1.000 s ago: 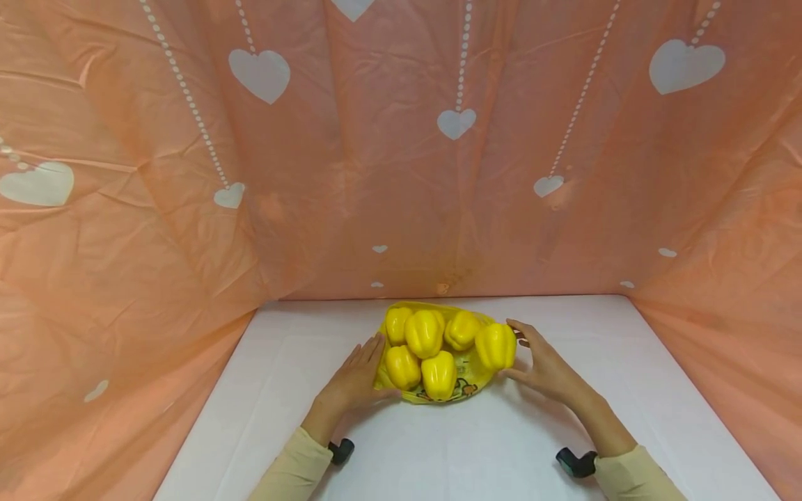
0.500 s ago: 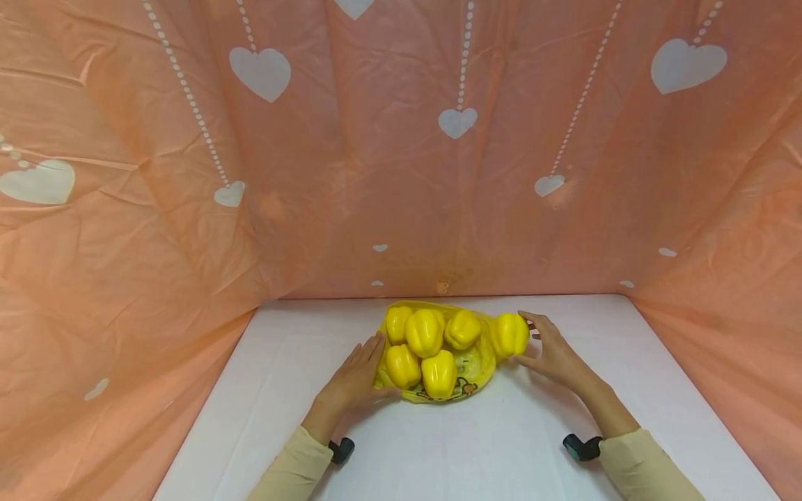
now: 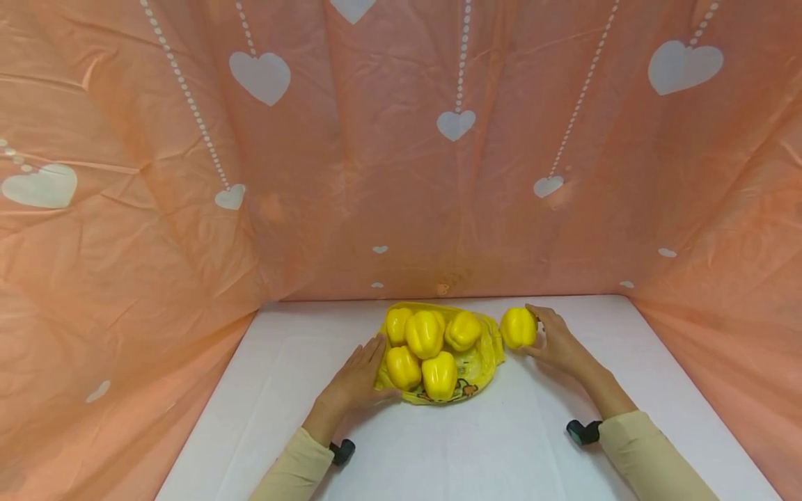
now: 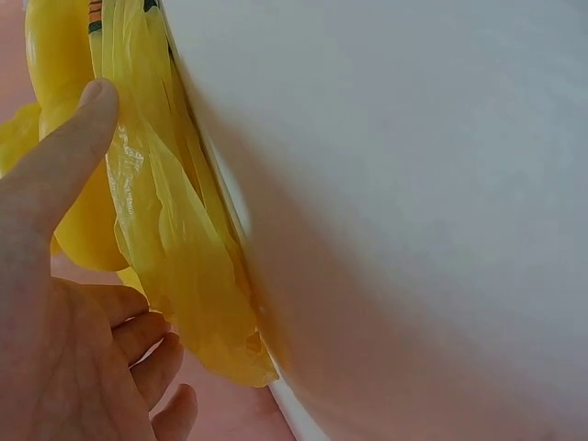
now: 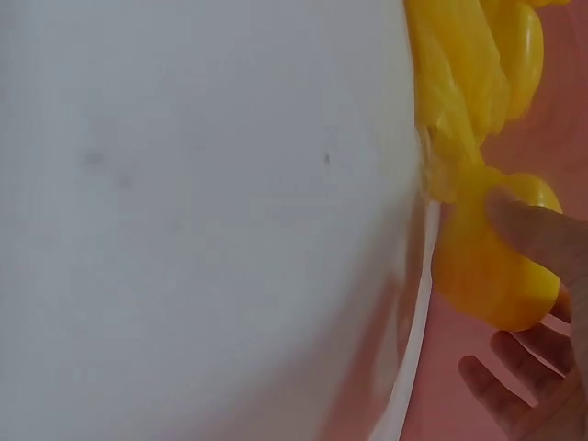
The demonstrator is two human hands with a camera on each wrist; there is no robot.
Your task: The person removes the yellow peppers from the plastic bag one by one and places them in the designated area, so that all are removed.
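A yellow bell pepper (image 3: pixel 519 328) is held by my right hand (image 3: pixel 560 348) just past the right edge of a yellow plastic bag (image 3: pixel 485 365). In the right wrist view, the thumb presses one side of that pepper (image 5: pixel 496 266) and some fingers reach round its far side. Several more yellow bell peppers (image 3: pixel 424 334) lie on the spread bag. My left hand (image 3: pixel 357 376) rests along the bag's left side with its fingers extended. The left wrist view has its thumb (image 4: pixel 78 142) against the crumpled bag (image 4: pixel 165 193), beside a pepper (image 4: pixel 87 220).
A white table (image 3: pixel 438 452) lies under everything. Behind and at both sides hangs a peach curtain (image 3: pixel 401 174) with white hearts. Dark wrist mounts (image 3: pixel 584 432) sit by both sleeves.
My right hand has carried the bell pepper rightward and slightly back, from over the bag's right edge to beside it. The bag's right flap now shows. My left hand has stayed put.
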